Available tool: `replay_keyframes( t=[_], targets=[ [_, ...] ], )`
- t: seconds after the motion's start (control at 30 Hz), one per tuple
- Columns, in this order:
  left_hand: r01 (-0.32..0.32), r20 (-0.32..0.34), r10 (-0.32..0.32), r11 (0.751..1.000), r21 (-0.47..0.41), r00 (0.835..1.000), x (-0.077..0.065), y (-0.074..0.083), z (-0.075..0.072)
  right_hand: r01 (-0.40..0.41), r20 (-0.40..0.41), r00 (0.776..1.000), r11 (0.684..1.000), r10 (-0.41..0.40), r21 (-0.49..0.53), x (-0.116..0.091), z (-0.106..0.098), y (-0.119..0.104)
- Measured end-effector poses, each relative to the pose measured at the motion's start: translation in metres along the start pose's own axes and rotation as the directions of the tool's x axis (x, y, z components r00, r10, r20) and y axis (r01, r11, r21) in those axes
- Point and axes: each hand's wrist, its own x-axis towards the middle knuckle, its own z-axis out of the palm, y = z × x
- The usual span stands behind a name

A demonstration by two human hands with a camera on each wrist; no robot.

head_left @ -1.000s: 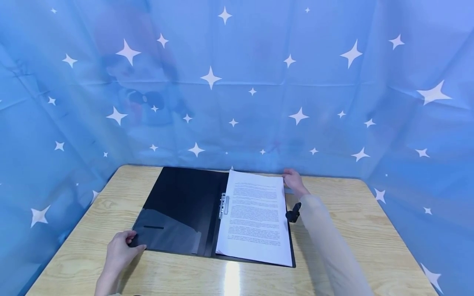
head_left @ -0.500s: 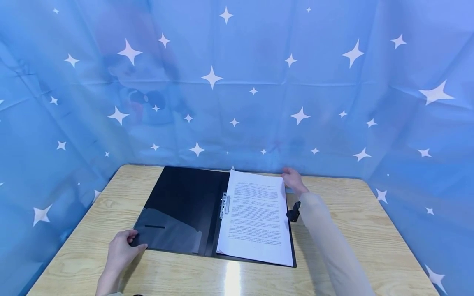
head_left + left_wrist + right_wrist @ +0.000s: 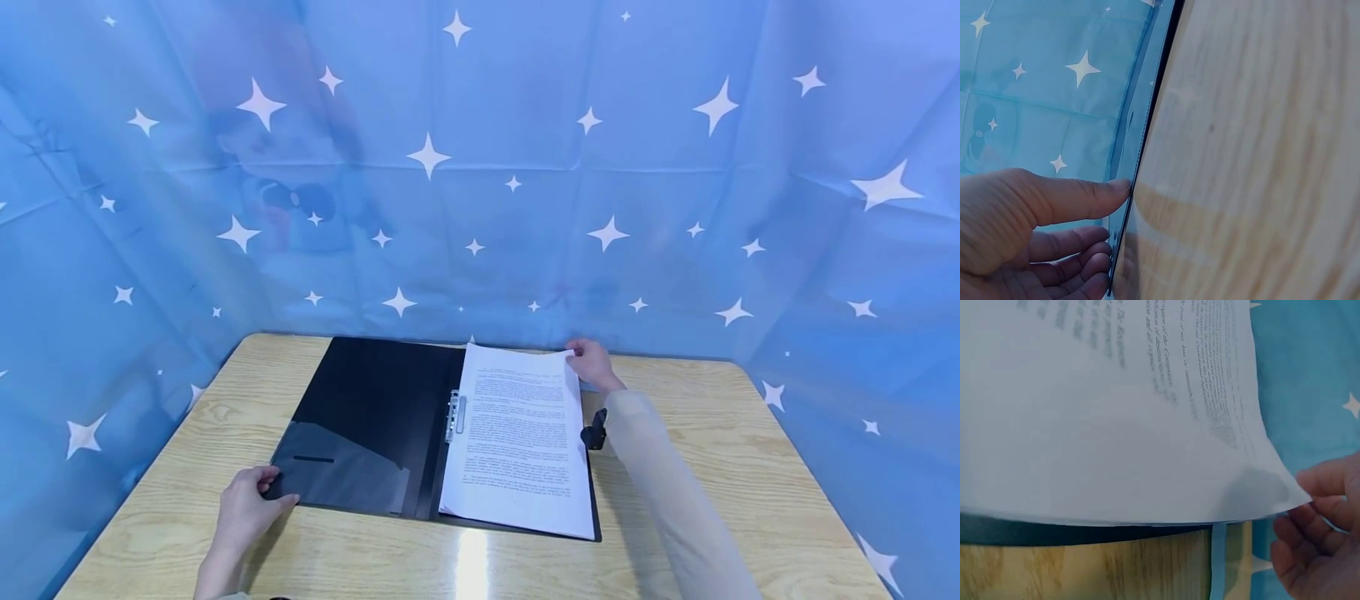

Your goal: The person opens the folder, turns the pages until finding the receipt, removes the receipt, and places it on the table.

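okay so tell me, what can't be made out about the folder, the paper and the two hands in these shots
Paper: in the head view, most words are too small to read.
Folder: in the head view, the paper covers most of its right side.
Right hand: in the right wrist view, cut off by the right edge.
Left hand: in the left wrist view, cut off by the left edge.

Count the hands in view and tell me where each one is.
2: the left hand holds the near left corner of the black folder; the right hand holds the far right corner of the papers.
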Motion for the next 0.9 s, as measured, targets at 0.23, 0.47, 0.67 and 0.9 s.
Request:
replay_keyframes(
  t=[0.23, 0.47, 0.67, 0.9],
  targets=[
    [-0.005, 0.004, 0.005, 1.0, 0.006, 1.0, -0.0005, -0.0014, -0.0003, 0.1, -0.067, 0.992, 0.991, -0.106, -0.086, -0.0022, 0.0027, 0.0046],
    [-0.005, 0.008, 0.005, 1.0, 0.007, 1.0, -0.0006, -0.001, -0.0005, 0.151, -0.066, 0.984, 0.97, -0.166, -0.19, 0.0006, 0.0054, 0.0085],
    [-0.001, 0.013, 0.001, 1.0, 0.01, 1.0, -0.0003, 0.0002, -0.0008, 0.164, -0.066, 0.981, 0.963, -0.182, -0.215, 0.0002, 0.0051, 0.0079],
    [0.002, 0.016, -0.002, 1.0, 0.004, 1.0, -0.0003, 0.0002, -0.0008, 0.131, -0.08, 0.985, 0.968, -0.15, -0.212, -0.0035, 0.0034, 0.0061]
  ],
)
